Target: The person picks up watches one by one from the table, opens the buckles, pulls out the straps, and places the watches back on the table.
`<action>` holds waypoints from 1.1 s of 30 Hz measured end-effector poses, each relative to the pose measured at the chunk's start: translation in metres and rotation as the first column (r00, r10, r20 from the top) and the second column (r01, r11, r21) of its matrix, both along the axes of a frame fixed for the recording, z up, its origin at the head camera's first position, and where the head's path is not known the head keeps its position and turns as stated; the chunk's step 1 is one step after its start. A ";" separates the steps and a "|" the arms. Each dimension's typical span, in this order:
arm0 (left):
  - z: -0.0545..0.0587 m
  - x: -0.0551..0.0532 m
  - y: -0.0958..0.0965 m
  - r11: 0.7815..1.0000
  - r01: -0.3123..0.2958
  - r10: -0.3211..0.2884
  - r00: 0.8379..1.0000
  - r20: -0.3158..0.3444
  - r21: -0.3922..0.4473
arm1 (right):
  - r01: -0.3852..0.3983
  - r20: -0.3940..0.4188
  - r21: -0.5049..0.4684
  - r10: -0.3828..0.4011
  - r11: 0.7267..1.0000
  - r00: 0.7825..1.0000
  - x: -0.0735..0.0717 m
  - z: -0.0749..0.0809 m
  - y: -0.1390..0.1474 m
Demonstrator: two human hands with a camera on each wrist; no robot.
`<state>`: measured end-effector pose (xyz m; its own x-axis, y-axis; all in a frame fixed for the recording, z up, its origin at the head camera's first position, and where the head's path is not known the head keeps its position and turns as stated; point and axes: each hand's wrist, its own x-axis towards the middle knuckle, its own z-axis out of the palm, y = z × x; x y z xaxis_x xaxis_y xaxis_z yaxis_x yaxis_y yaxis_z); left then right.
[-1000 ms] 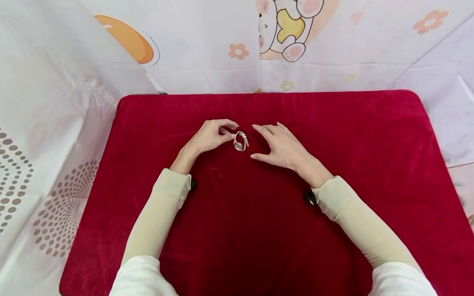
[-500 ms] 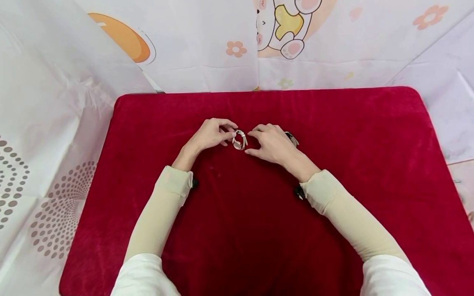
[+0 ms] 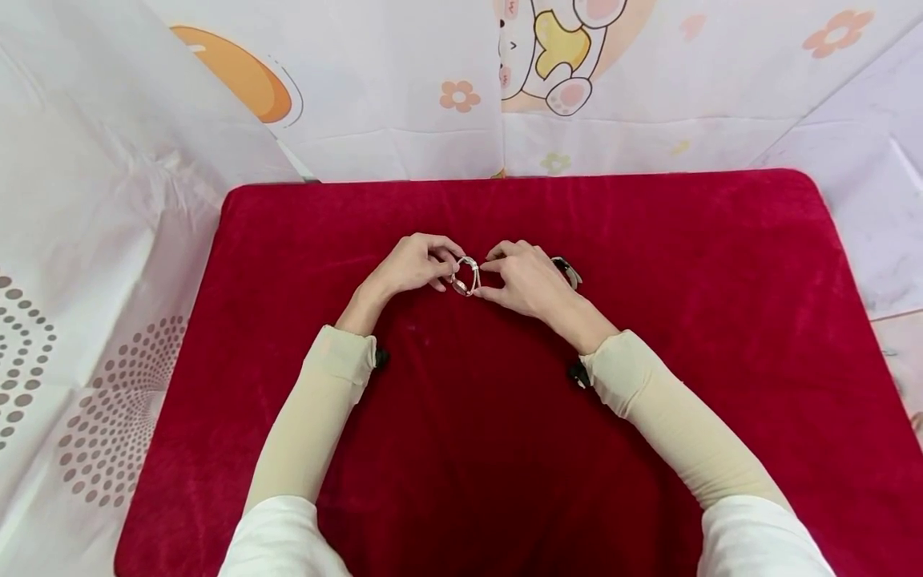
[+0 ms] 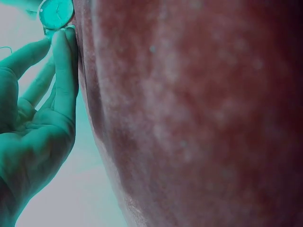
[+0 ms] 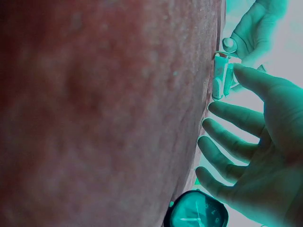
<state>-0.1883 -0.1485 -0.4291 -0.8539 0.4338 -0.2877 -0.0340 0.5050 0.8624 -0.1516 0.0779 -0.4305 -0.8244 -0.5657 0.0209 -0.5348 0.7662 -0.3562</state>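
My left hand [image 3: 414,264] pinches a small wristwatch [image 3: 460,286] between thumb and fingertips, over the middle of the red-covered table. Its light strap is joined in a loop. In the left wrist view the round dial [image 4: 57,13] sits just beyond the fingertips. Facing it from the right, my right hand [image 3: 537,280] has its thumb and index fingertips right at the strap, spread apart. The right wrist view shows those fingers [image 5: 236,116] nearly straight, the thumb close to the strap [image 5: 220,78].
A second, dark-rimmed watch [image 3: 568,272] lies on the red cloth [image 3: 461,449] just behind the right hand; its round face [image 5: 196,213] shows in the right wrist view. Printed white curtains [image 3: 404,96] hang behind the table and on its left.
My right hand has moved left to the held watch, and the second watch has come into sight behind it. The held watch has turned slightly; my left hand has hardly moved.
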 end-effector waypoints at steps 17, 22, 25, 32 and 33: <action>0.001 0.005 0.003 0.979 -0.010 0.005 1.000 0.027 0.203 | 0.200 0.256 -0.340 -0.114 0.919 0.960 -0.003 -0.004 -0.001; 0.002 0.007 0.003 0.975 -0.003 -0.001 1.000 0.021 0.220 | 0.285 0.338 -0.400 -0.149 0.871 0.929 -0.001 -0.005 0.001; 0.002 0.007 0.003 0.974 -0.003 -0.002 1.000 0.019 0.225 | 0.308 0.369 -0.431 -0.146 0.848 0.918 0.000 -0.006 0.002; 0.007 0.011 0.002 0.966 -0.019 0.016 1.000 0.013 0.258 | 0.361 0.421 -0.510 -0.140 0.781 0.896 0.004 -0.002 0.002; 0.009 0.012 0.003 0.965 -0.020 0.019 1.000 0.008 0.261 | 0.366 0.429 -0.517 -0.137 0.774 0.893 0.004 -0.002 0.002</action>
